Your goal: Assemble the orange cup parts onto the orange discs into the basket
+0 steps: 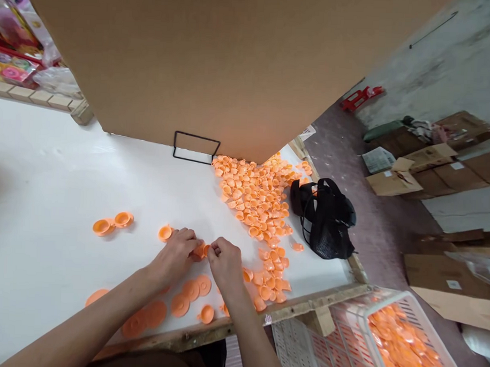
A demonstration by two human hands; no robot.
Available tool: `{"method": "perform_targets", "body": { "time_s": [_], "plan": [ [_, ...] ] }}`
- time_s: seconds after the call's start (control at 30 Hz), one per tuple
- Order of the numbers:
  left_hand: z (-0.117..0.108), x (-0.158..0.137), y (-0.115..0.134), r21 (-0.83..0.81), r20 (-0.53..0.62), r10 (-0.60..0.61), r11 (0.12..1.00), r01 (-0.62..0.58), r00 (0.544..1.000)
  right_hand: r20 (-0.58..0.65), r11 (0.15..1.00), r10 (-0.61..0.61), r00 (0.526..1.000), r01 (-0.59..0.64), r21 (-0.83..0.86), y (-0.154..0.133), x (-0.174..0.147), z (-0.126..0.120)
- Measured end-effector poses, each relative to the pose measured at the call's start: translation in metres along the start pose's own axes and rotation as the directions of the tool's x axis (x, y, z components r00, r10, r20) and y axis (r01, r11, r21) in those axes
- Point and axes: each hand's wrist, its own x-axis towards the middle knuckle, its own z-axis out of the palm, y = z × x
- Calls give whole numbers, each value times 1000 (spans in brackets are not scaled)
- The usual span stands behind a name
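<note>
My left hand [177,255] has its fingers closed around a small orange toy cup, partly hidden by them. Beside it, my right hand [226,262] pinches the edge of an orange toy cup [205,249]; whether both hands grip the same piece is hard to see. Just left of my left hand stands another orange cup [165,232]. Further left, two joined-looking cups [123,219] rest side by side. Below my hands lie several flat orange discs like saucers [180,305] and a single cup [206,314].
A heap of orange cups [256,194] spreads over the white table [47,198] beside a black bag [328,218]. A tall cardboard sheet [217,65] rises behind, with a black wire frame [196,161] at its foot. A white crate [360,326] of orange pieces stands lower right.
</note>
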Motion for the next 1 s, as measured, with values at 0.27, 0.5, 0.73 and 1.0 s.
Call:
{"method": "perform_targets", "body": {
  "time_s": [0.27, 0.5, 0.73, 1.0],
  "plan": [
    [4, -2, -1, -17, -36, 1, 1000, -2, 999, 86, 977, 128, 988, -141, 163, -2, 1, 0],
    [-16, 4, 5, -113, 122, -82, 989, 96, 989, 65, 1000, 19, 998, -18, -20, -16, -2, 5],
    [-23, 17, 25, -103, 121, -397, 906, 410, 910, 101, 997, -1, 995, 9, -71, -15, -2, 4],
    [-12, 8, 23, 25, 23, -253, 967, 252, 967, 43, 987, -36, 998, 42, -155, -19, -8, 18]
  ]
}}
